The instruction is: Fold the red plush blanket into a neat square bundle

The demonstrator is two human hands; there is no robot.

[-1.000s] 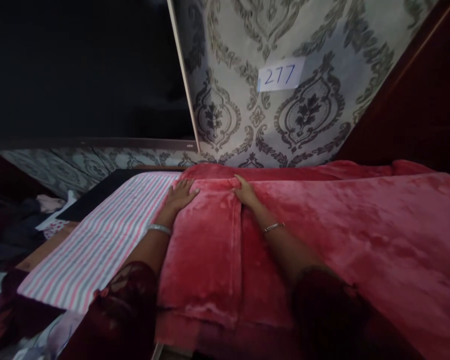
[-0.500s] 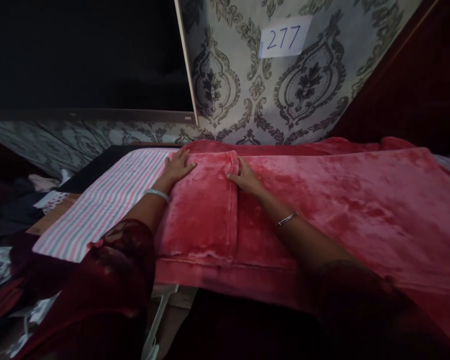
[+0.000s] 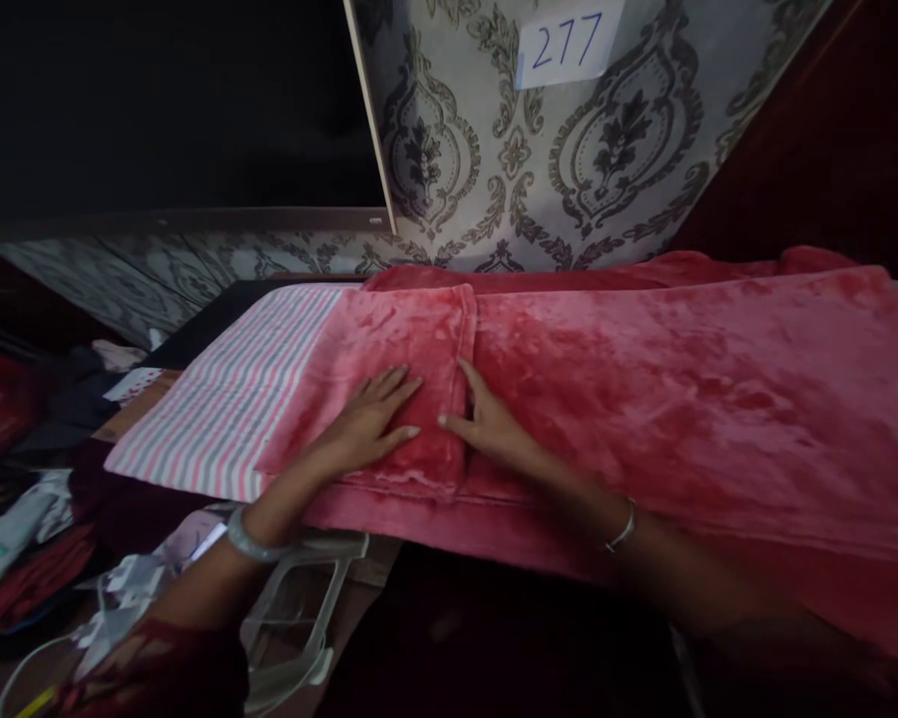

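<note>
A red plush blanket (image 3: 688, 399) stretches along the surface, its left end folded over into a layered panel (image 3: 411, 339). Flat on that panel lies my left hand (image 3: 370, 414), open, with fingers spread. My right hand (image 3: 486, 419) is at the panel's right edge, thumb and index finger apart, the thumb touching the fold; its other fingers are partly hidden. Left of the panel, a striped cloth (image 3: 217, 389) in pink, grey and white lies flat, partly under the blanket.
A large dark screen (image 3: 165, 110) hangs at upper left, beside patterned wallpaper bearing a paper marked 277 (image 3: 569, 45). Below the surface's front edge are a clear plastic container (image 3: 299, 608) and piled clothes (image 3: 30, 568). More red fabric (image 3: 659, 269) is bunched along the wall.
Both hands have slid toward me from the panel's far end, the left hand also moving right onto its middle. The panel's left edge now spreads further over the striped cloth.
</note>
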